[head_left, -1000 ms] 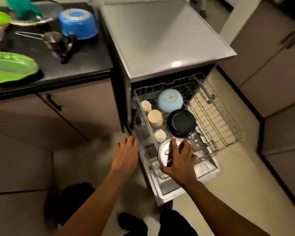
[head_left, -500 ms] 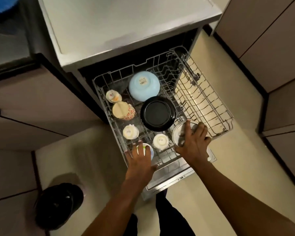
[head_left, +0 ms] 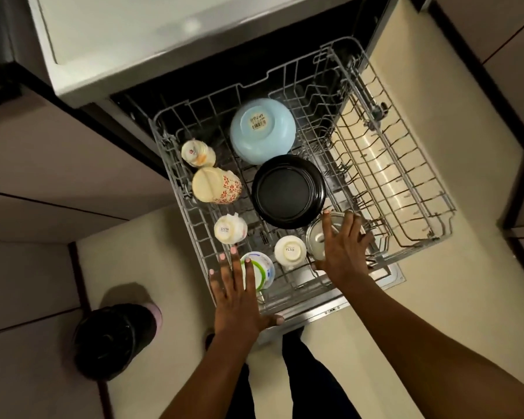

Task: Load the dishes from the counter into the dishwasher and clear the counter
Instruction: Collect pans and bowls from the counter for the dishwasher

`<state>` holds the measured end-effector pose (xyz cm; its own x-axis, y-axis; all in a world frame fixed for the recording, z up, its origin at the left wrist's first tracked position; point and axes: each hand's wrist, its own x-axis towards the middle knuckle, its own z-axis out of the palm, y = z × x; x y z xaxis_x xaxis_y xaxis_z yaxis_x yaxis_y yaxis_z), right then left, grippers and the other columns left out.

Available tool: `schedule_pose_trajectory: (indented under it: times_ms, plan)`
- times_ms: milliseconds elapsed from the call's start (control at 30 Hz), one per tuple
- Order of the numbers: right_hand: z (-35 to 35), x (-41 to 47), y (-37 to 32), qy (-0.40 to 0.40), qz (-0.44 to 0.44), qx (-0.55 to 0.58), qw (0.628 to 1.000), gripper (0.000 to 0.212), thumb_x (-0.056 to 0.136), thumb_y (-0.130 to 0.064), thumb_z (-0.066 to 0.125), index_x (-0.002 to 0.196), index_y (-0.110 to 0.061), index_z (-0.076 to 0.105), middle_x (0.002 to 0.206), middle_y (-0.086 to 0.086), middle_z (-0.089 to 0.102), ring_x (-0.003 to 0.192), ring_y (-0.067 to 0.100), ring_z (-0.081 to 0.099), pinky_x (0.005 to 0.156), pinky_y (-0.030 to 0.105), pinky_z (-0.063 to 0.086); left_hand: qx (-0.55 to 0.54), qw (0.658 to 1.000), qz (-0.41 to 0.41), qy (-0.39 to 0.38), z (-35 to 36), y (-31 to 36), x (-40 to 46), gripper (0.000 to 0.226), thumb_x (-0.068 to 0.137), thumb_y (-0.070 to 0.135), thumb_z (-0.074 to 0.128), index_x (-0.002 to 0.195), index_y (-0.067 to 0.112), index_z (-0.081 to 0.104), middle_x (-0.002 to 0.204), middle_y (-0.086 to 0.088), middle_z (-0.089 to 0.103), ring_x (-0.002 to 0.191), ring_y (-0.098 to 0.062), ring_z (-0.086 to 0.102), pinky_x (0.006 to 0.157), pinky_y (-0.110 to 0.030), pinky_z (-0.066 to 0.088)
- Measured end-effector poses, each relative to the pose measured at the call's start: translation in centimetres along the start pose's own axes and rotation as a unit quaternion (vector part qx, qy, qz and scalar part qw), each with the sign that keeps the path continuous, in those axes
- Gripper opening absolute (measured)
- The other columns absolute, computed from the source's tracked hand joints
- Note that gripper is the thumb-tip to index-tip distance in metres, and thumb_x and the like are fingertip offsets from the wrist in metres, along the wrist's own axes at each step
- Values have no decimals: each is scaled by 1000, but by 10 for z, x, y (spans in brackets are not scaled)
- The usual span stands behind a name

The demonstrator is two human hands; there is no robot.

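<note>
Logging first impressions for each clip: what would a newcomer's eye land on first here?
The pulled-out dishwasher rack, its left half filled with upturned dishes: a pale blue bowl at the back and a black bowl just in front. Next, both hands at the rack's near edge: the right hand over a steel vessel, the left hand spread flat.

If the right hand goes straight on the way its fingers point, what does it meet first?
Probably the black bowl: the right hand lies over the steel lid, fingers pointing toward the bowl's near rim. Depth is unclear.

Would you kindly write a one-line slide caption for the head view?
Both hands, left and right, open over the pulled-out dishwasher rack of upturned dishes, the right on a steel lid.
</note>
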<state>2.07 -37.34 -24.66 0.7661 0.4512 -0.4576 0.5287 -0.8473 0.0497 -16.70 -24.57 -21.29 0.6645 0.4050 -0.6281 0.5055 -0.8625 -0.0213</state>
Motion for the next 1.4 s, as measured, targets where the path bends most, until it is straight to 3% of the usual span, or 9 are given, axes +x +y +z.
schedule_pose_trajectory:
  times_ms: [167,333,433,600,733,800,1100,1233,1400]
  plan:
    - [5,5,-1,-5,10,-2,1000,126,64,-61,79,153,-20,0,151,30,7,141,47,9,104,63,30,23,1000,-1,-11,2,2,0,136,63,91,44,150,6,-17,153,-25,-26,141,-48,-21,108,-65,-15]
    - [6,6,-1,-26,11,8,1000,123,68,-53,80,153,-22,-2,155,28,-2,144,47,1,105,69,27,58,998,-4,-13,3,3,-3,137,66,89,44,143,-1,-25,144,-28,-42,133,-51,-36,102,-67,-21]
    - [5,0,-3,-11,10,32,999,115,72,-48,79,154,-21,3,157,25,-7,145,46,-6,108,72,16,67,998,-9,3,2,3,-5,129,72,85,43,148,0,-19,143,-29,-43,132,-53,-35,106,-67,-19]
    - [9,-31,-13,112,-9,71,991,97,69,-33,84,148,-11,33,153,28,20,142,46,17,107,67,22,58,998,-5,22,6,3,-3,129,72,83,47,148,2,-19,147,-29,-37,134,-51,-32,104,-66,-24]
    - [13,-61,-29,182,-30,87,979,71,77,-21,76,139,-6,45,146,27,33,136,44,31,105,62,29,13,999,28,45,5,-7,-7,134,50,86,65,146,0,29,155,-31,12,142,-51,12,113,-64,0]
    - [15,-78,-41,199,-47,92,975,62,78,-15,71,136,-5,50,142,27,37,132,44,36,100,60,36,-8,996,46,81,5,-19,-13,128,47,83,69,141,2,34,154,-29,22,141,-46,21,113,-59,8]
    - [-13,-134,-127,252,-156,104,949,47,75,-12,60,122,-9,60,130,19,52,114,38,52,86,49,42,-50,985,27,164,5,-110,-76,101,70,77,40,142,6,37,154,-25,25,140,-43,28,109,-60,20]
    - [-40,-147,-186,265,-214,78,937,44,78,-18,48,119,-7,61,123,18,55,107,37,55,80,48,47,-73,980,-35,180,-3,-175,-107,92,70,63,69,141,9,46,156,-21,24,134,-43,39,106,-61,33]
    - [-72,-163,-274,259,-266,58,927,44,74,-24,43,110,-11,64,113,13,61,97,33,61,74,44,50,-57,963,-114,237,-21,-269,-157,87,83,55,61,149,12,25,160,-20,4,142,-40,21,112,-58,25]
